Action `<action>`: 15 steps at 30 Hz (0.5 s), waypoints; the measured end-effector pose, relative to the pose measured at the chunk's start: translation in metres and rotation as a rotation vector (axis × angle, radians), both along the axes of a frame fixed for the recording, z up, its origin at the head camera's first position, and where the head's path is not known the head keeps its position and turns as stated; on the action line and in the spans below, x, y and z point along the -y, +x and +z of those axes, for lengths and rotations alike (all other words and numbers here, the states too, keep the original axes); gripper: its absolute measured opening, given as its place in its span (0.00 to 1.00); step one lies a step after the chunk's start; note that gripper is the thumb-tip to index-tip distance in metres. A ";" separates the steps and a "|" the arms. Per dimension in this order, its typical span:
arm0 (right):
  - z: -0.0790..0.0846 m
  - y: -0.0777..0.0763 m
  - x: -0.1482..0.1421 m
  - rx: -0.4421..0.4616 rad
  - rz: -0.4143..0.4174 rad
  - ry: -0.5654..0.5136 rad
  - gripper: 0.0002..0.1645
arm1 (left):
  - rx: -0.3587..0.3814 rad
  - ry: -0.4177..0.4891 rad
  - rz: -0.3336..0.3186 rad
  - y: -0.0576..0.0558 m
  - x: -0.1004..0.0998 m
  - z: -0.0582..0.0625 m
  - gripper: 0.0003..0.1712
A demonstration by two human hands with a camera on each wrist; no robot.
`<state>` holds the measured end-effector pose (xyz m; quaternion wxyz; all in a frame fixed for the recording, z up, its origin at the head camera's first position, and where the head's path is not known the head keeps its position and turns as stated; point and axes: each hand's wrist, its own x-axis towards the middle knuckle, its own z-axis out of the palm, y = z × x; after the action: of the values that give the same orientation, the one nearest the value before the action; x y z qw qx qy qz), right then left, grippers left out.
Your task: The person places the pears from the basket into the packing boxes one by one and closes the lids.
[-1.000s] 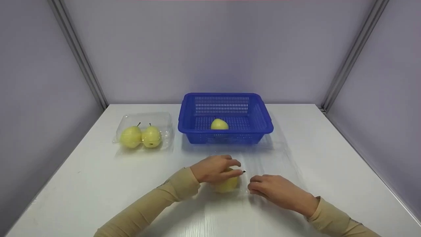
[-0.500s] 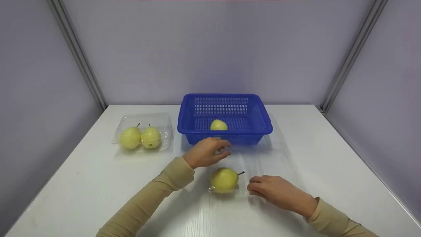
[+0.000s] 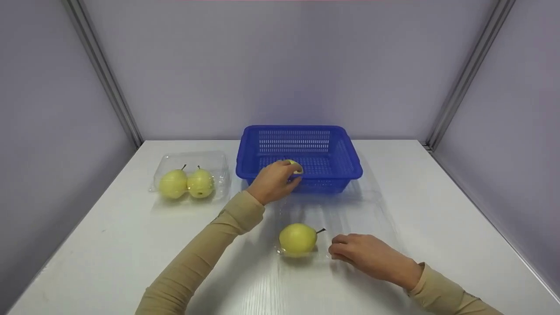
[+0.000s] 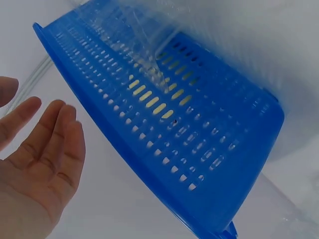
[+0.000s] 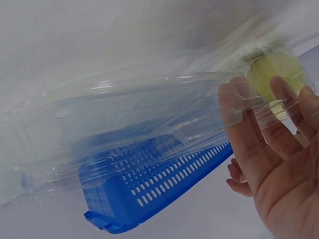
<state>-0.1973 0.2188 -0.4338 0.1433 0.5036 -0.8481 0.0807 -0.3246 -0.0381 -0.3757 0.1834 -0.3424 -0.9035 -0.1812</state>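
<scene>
My left hand (image 3: 273,181) reaches over the front rim of the blue plastic basket (image 3: 302,176), fingers bent loosely above a yellow pear (image 3: 297,169) that it partly hides. In the left wrist view, its palm and fingers show beside the basket wall, apart from each other. My right hand (image 3: 367,256) grips the near edge of a clear plastic clamshell box (image 3: 358,214); in the right wrist view, its fingers (image 5: 234,107) overlap the clear rim. A pear (image 3: 298,238) with a dark stem lies in the left part of this box, left of the right hand.
To the left on the white table (image 3: 109,253) is another clear clamshell box (image 3: 218,157) with two pears (image 3: 173,183) inside. The clamshell under my right hand stretches back to the basket's front. Grey panels (image 3: 280,65) enclose the table's back and sides.
My left hand has left the pear in the clamshell and moved up and forward to the basket, over the pear there. The right hand has stayed at the box edge.
</scene>
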 end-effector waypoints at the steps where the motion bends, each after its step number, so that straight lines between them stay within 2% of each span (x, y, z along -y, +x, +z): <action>1: 0.000 0.000 0.000 0.001 0.001 0.000 0.05 | 0.002 -0.004 0.016 -0.003 -0.001 0.001 0.13; 3: 0.001 0.000 0.000 0.000 0.001 0.001 0.05 | 0.016 -0.020 0.058 -0.010 -0.004 0.002 0.13; 6: 0.001 0.000 0.000 0.001 0.004 0.000 0.05 | 0.099 -0.054 0.134 -0.020 -0.008 0.002 0.15; 12: 0.001 0.001 -0.001 0.014 -0.011 -0.007 0.05 | 0.362 -0.149 0.239 -0.039 -0.017 -0.001 0.30; 15: 0.001 0.002 -0.001 0.021 -0.017 -0.012 0.04 | 0.456 -0.172 0.278 -0.044 -0.023 -0.002 0.35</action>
<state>-0.1955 0.2195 -0.4332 0.1379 0.4946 -0.8534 0.0897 -0.3684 -0.0150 -0.3778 -0.0313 -0.1798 -0.9718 -0.1492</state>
